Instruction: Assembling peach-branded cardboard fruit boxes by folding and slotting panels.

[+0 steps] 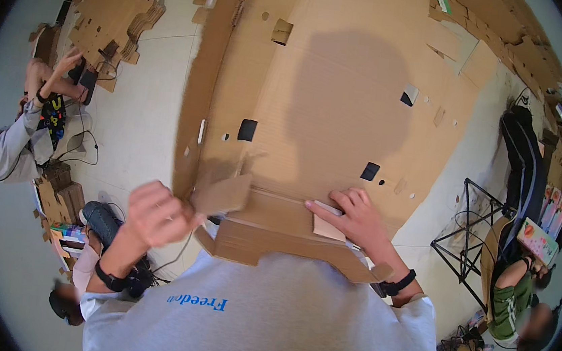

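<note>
A large brown cardboard sheet (pixel 335 174) with punched holes stretches away in front of me, its near edge folded up into a strip (pixel 268 242) against my shirt. My left hand (pixel 159 211), slightly smeared by motion, is closed at the left corner, where its fingers meet a raised cardboard flap (pixel 225 195). At the near right, my right hand (pixel 357 218) lies over the sheet. Its thumb and fingers close on a small cardboard tab (pixel 327 227) by the fold. The fingertips on the far side of both pieces are partly hidden.
A tall cardboard side wall (pixel 201 87) borders the sheet on the left. Stacked flat cardboard (pixel 111 7) lies at the far left. A black metal frame (pixel 468 237) stands to the right. People sit on both sides, one in a green top (pixel 506 305). Cables cross the left floor.
</note>
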Demonstrator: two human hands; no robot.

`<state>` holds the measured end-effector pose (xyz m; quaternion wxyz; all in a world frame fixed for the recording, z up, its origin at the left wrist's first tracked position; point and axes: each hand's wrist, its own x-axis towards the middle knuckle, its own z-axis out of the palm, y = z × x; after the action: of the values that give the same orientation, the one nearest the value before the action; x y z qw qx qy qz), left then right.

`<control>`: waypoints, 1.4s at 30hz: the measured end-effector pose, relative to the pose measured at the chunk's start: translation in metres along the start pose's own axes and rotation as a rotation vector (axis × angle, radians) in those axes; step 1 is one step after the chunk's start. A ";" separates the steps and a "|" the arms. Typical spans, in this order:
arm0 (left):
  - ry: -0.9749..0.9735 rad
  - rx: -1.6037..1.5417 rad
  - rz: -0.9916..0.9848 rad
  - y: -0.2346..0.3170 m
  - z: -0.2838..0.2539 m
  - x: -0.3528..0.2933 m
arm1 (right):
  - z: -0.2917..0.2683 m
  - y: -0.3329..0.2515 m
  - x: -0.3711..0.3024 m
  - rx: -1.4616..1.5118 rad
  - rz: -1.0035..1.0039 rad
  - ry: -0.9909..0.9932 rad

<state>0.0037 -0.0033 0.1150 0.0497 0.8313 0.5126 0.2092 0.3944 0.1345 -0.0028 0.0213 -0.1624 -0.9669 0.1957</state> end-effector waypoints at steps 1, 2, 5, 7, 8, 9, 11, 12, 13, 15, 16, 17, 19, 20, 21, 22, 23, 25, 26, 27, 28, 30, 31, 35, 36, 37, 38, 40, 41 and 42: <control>-0.024 -0.029 0.055 0.009 0.005 0.007 | 0.007 0.000 -0.001 -0.009 -0.045 0.042; -0.028 -0.027 0.055 0.017 0.012 0.014 | 0.011 0.002 -0.002 -0.014 -0.095 0.085; 0.059 -0.061 0.289 0.026 0.032 0.033 | 0.017 0.007 -0.002 -0.006 -0.157 0.148; -0.065 -0.172 0.479 0.022 0.039 0.059 | 0.010 0.008 0.009 -0.018 -0.183 0.137; -0.116 -0.122 0.491 0.024 0.040 0.073 | 0.006 0.008 0.016 -0.031 -0.214 0.118; -0.114 -0.124 0.499 0.022 0.051 0.080 | 0.003 0.007 0.024 -0.035 -0.207 0.119; -0.337 -0.040 0.539 0.015 0.076 0.086 | 0.000 0.003 0.036 0.048 -0.156 0.089; -0.334 -0.043 0.549 0.015 0.079 0.086 | 0.000 0.002 0.032 0.043 -0.146 0.089; -0.447 -0.101 0.446 0.014 0.081 0.084 | 0.003 0.001 0.028 0.078 -0.059 0.118; -0.554 -0.152 0.346 0.008 0.087 0.077 | 0.007 0.004 0.014 0.103 0.027 0.150; -0.481 -0.108 0.405 0.005 0.087 0.065 | 0.007 0.009 -0.004 0.213 0.226 0.155; -0.407 -0.069 0.461 0.004 0.086 0.051 | 0.008 0.013 -0.024 0.322 0.427 0.156; -0.562 0.068 0.504 0.000 0.063 0.041 | 0.019 0.028 -0.071 0.021 0.509 0.210; -0.514 0.130 0.430 0.001 0.058 0.028 | 0.027 0.035 -0.089 0.020 0.671 0.293; -0.468 0.192 0.352 0.000 0.054 0.018 | 0.031 0.041 -0.102 0.021 0.829 0.377; -0.495 0.221 0.309 -0.002 0.048 0.012 | 0.029 0.046 -0.118 0.025 0.831 0.367; -0.502 0.219 0.302 -0.004 0.046 0.006 | 0.025 0.051 -0.127 -0.007 0.778 0.249; -0.579 0.287 0.249 -0.005 0.046 -0.004 | 0.024 0.049 -0.136 -0.031 0.714 0.129; -0.583 0.289 0.243 -0.004 0.046 -0.004 | 0.018 0.046 -0.135 -0.042 0.626 0.071; -0.595 0.305 0.244 -0.002 0.047 -0.003 | 0.011 0.044 -0.133 -0.054 0.538 0.015; -0.607 0.320 0.246 -0.001 0.047 -0.004 | 0.006 0.041 -0.127 -0.050 0.533 0.015; -0.583 0.318 0.240 0.003 0.049 -0.008 | -0.014 0.029 -0.109 0.171 0.585 0.210; -0.560 0.320 0.236 0.005 0.050 -0.011 | -0.021 0.029 -0.104 0.174 0.582 0.209; -0.306 0.237 0.313 0.012 0.055 -0.019 | -0.041 0.026 -0.083 0.238 0.526 0.364; -0.257 0.208 0.273 0.014 0.055 -0.017 | -0.045 0.023 -0.078 0.283 0.549 0.378; -0.207 0.179 0.234 0.016 0.055 -0.014 | -0.049 0.016 -0.077 0.280 0.555 0.377; -0.207 0.180 0.233 0.018 0.056 -0.010 | -0.054 0.010 -0.075 0.208 0.541 0.417; -0.152 0.205 0.240 0.017 0.061 0.000 | -0.058 -0.004 -0.061 0.136 0.530 0.463; -0.149 0.203 0.244 0.016 0.064 0.001 | -0.064 -0.014 -0.047 0.121 0.540 0.689; -0.105 0.193 0.235 0.018 0.067 -0.002 | -0.071 -0.019 -0.038 0.111 0.538 0.912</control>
<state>0.0448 -0.0048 0.0585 -0.0283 0.8962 0.4263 0.1195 0.4322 0.1320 0.0708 0.3972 -0.4718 -0.7718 0.1546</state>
